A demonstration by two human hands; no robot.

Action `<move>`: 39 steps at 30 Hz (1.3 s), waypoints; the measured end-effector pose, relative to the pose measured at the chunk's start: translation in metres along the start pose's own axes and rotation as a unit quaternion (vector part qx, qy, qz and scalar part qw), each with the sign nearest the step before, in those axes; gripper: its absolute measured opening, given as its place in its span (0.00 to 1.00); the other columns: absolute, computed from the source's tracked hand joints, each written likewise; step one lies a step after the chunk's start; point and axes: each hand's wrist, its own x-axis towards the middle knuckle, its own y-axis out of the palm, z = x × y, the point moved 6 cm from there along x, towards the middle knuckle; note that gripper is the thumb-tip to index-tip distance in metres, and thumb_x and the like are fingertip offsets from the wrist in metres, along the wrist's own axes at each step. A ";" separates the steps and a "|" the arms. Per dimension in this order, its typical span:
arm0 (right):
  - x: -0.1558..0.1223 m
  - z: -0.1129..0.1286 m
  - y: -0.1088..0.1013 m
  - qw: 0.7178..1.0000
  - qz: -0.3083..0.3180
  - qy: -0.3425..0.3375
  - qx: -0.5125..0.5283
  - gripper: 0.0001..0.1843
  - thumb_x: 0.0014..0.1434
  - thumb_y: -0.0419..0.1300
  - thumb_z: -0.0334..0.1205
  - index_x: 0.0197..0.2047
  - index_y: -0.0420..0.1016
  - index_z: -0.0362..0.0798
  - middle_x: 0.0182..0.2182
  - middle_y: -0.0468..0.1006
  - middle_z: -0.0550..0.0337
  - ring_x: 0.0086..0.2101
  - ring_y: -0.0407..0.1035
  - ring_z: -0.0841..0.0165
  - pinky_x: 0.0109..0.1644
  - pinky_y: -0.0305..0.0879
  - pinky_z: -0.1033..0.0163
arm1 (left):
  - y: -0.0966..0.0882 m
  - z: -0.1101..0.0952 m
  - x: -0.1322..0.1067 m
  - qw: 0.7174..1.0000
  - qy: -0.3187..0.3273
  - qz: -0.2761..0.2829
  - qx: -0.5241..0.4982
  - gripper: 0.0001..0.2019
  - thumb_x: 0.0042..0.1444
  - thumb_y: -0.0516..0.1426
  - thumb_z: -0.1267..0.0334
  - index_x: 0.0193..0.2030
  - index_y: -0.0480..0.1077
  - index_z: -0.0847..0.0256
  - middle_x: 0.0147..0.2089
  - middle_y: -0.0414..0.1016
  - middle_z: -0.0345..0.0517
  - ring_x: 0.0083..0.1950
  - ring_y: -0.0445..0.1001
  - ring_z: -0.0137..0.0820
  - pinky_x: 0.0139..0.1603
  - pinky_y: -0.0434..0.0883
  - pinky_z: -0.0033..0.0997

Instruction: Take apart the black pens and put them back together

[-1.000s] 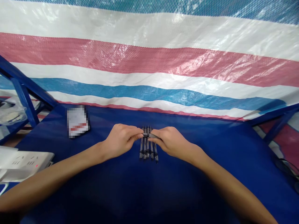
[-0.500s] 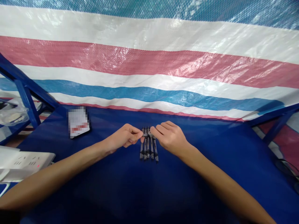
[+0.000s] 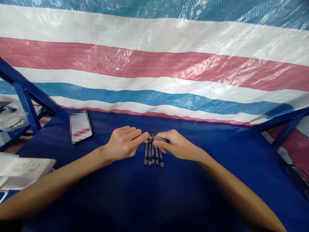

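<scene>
A dark grey pen [image 3: 160, 139] lies level between my two hands, above the table. My right hand [image 3: 182, 145] is closed round its thicker body, thumb and fingers pinching it. At the other end, my left hand [image 3: 125, 141] pinches the pen's narrow dark end, its fingertips largely covering that part. Directly beneath, several black pens [image 3: 153, 156] in clear wrapping lie side by side, pointing away from me. Their far ends are partly hidden by the held pen and my fingers.
The pens lie on a blue table [image 3: 120, 190]. A phone-like device [image 3: 82, 127] with a blurred screen lies at the back left. At the left edge is a white power strip [image 3: 36, 170]. Behind the table hangs a striped plastic sheet [image 3: 154, 61], with blue frame bars [image 3: 26, 103] beside it.
My right hand has turned, now showing the pen's body along its fingers. My left hand has rolled over, back upward, its fingers further over the pen's end. The row of pens is unmoved.
</scene>
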 end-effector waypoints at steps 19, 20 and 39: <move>-0.010 0.015 -0.006 0.919 -0.142 -0.181 -0.320 0.16 0.67 0.49 0.39 0.38 0.76 0.43 0.26 0.76 0.58 0.28 0.68 0.70 0.34 0.59 0.65 | 0.025 0.021 -0.006 0.803 -0.368 0.208 -0.420 0.16 0.61 0.51 0.58 0.27 0.72 0.64 0.20 0.61 0.35 0.22 0.57 0.22 0.24 0.54 0.23; -0.012 0.018 -0.006 0.905 -0.155 -0.198 -0.342 0.15 0.67 0.49 0.38 0.39 0.76 0.43 0.25 0.75 0.58 0.27 0.68 0.70 0.34 0.59 0.65 | 0.027 0.021 -0.007 0.772 -0.388 0.215 -0.455 0.16 0.60 0.51 0.58 0.26 0.71 0.65 0.20 0.59 0.35 0.22 0.55 0.21 0.24 0.54 0.23; -0.005 0.014 -0.012 0.979 -0.102 -0.103 -0.140 0.16 0.65 0.53 0.47 0.33 0.73 0.44 0.23 0.70 0.66 0.23 0.60 0.77 0.29 0.56 0.70 | -0.007 0.001 0.004 0.997 -0.057 0.004 -0.044 0.07 0.62 0.52 0.68 0.39 0.72 0.64 0.24 0.72 0.39 0.23 0.67 0.24 0.25 0.60 0.24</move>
